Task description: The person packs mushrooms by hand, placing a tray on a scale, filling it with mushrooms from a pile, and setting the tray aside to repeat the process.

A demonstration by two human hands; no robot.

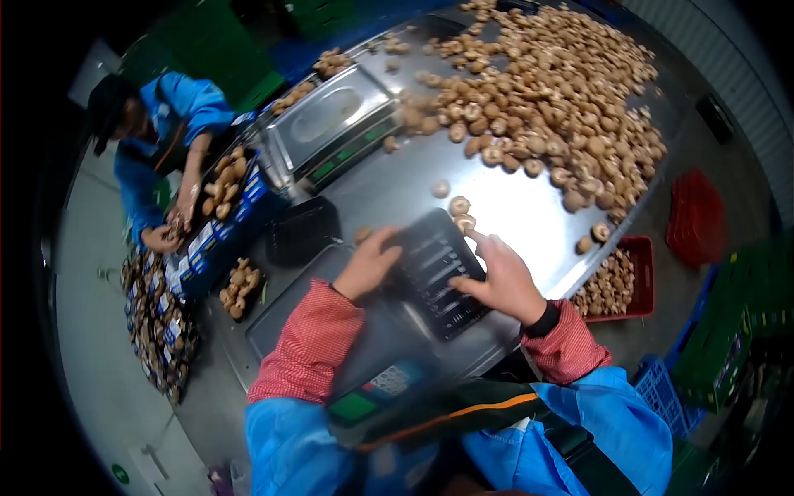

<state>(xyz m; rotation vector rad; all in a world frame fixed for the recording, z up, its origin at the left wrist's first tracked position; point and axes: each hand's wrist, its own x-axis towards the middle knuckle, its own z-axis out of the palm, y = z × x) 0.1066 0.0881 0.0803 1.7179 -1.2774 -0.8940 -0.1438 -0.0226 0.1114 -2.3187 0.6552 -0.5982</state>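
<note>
The metal counter [397, 174] carries a broad heap of mushrooms [562, 107] across its far right part. At its left, a co-worker [174, 124] in blue bends over a blue crate [236, 231] holding mushrooms, both hands low at its near end. A scale [331, 124] stands by the far left edge, and a nearer scale [356, 331] lies by the near edge, below the person's arms. Just off the right edge, a red crate [643, 277] holds more mushrooms.

Both forearms reach forward from the near edge in red-checked cuffs and converge on a black ribbed tray [438, 277], which is above or on the nearer scale; contact is unclear. The left hand [368, 266] is half open, fingers bent toward the tray's left rim; blur hides whether they grip it. The right hand [500, 277] angles in from the right, a black band at its wrist, thumb and index finger spread apart: the thumb lies over the tray's right side, the index finger extends past the rim, close to two loose mushrooms [461, 213].

The nearer scale's keypad [393, 379] and the white labels [200, 240] on the blue crate bear print too small to read.
</note>
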